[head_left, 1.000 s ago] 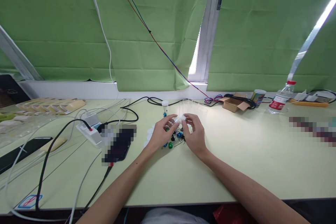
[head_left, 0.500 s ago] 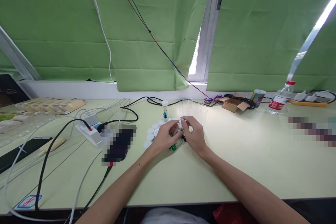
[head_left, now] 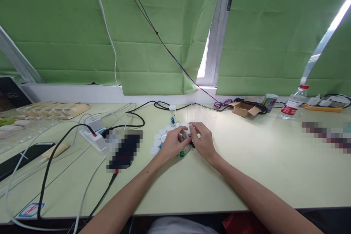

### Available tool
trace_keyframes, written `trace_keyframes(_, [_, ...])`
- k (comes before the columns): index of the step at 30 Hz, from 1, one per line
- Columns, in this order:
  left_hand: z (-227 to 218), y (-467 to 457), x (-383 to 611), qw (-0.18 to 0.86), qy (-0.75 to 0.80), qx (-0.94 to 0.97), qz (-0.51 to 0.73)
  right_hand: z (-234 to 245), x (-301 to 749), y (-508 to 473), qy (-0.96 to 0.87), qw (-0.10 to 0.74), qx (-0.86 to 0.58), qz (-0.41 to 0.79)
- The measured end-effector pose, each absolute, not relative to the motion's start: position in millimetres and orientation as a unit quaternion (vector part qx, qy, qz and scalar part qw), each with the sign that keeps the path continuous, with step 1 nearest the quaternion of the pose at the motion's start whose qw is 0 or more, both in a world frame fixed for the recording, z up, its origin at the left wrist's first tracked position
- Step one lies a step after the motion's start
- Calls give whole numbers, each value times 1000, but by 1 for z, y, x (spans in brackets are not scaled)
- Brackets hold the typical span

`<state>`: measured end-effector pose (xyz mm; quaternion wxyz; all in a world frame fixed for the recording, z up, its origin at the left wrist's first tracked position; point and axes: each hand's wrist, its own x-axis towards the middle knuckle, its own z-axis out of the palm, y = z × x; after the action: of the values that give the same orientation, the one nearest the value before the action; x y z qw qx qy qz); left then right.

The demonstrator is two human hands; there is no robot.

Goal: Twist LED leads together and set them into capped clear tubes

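Note:
My left hand point(head_left: 174, 142) and my right hand point(head_left: 203, 139) are close together over the middle of the table. Between their fingertips is a small clear vial with a white cap point(head_left: 189, 127), mostly hidden by the fingers. Both hands are closed on it. A green ball-like piece point(head_left: 182, 154) and thin metal and dark bits lie just under the hands. Left of my left hand stands a cluster of white-capped vials point(head_left: 157, 142). Another capped vial point(head_left: 172, 116) with blue pieces inside stands upright behind the hands.
Clear containers point(head_left: 197, 111) stand behind my right hand. A phone point(head_left: 126, 150), a power strip point(head_left: 94, 137) and cables lie to the left. Farther right are an open cardboard box point(head_left: 244, 109), a patterned can point(head_left: 270, 102) and a water bottle point(head_left: 292, 104).
Both hands stay in nearly the same place, with only slight finger shifts around the vial. The surrounding things have not moved.

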<state>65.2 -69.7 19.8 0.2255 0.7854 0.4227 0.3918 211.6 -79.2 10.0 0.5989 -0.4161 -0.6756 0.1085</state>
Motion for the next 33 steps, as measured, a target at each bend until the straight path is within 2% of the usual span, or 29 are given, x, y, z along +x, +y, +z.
trace_keyframes(16, [22, -73, 68, 205, 393, 818, 367, 10, 215, -79, -708, 492, -478, 165])
trace_keyframes(24, [23, -74, 67, 202, 397, 819, 361, 11, 216, -79, -726, 424, -529, 117])
trace_keyframes(33, [19, -73, 67, 207, 397, 816, 365, 8, 215, -78, -708, 438, -530, 161])
